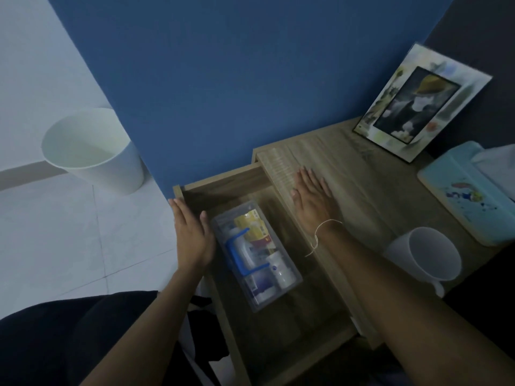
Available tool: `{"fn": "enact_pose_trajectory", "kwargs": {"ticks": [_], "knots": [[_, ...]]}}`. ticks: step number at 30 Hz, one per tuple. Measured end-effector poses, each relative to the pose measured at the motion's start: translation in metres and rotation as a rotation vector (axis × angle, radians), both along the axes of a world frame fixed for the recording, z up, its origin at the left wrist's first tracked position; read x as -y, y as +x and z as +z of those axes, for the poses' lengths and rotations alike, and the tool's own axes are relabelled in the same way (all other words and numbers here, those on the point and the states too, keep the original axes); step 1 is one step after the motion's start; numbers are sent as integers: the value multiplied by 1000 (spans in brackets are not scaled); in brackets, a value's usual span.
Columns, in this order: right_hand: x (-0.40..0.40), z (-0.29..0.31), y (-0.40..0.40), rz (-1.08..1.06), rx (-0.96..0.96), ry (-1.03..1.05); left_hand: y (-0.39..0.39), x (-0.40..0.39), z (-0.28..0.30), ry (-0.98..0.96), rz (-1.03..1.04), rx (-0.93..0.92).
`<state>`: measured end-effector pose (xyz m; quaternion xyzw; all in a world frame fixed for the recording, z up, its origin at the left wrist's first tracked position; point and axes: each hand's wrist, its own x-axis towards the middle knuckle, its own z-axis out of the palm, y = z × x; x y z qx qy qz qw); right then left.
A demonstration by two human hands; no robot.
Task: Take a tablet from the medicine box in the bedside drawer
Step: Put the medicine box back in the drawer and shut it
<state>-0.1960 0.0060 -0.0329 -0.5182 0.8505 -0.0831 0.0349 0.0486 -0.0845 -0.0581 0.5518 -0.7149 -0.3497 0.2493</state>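
The wooden bedside drawer (pixel 223 182) stands pulled out. Inside it lies a clear plastic medicine box (pixel 289 285) with a blue handle, its lid shut, holding small bottles and a yellow packet. My left hand (pixel 191 235) rests on the drawer's front panel, fingers straight, thumb over the inner side just left of the box. My right hand (pixel 312 199) lies flat, palm down, on the bedside table top (pixel 362 185) beside the drawer opening. Neither hand holds anything. No single tablet is visible.
On the table top stand a white mug (pixel 429 257), a light-blue tissue box (pixel 468 196) and a leaning picture frame (pixel 420 101). A white waste bin (pixel 92 151) sits on the tiled floor to the left. A blue wall rises behind.
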Motion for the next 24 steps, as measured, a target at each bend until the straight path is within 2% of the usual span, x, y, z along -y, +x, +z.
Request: {"fn": "enact_pose_trajectory", "kwargs": {"ticks": [6, 14, 24], "knots": [[0, -2, -1, -9, -8, -22, -5, 1, 4, 14, -50, -20], [0, -5, -2, -12, -11, -44, -25, 4, 10, -2, -246, -15], [-1, -6, -4, -8, 7, -15, -72, 9, 4, 73, -411, -22]]}}
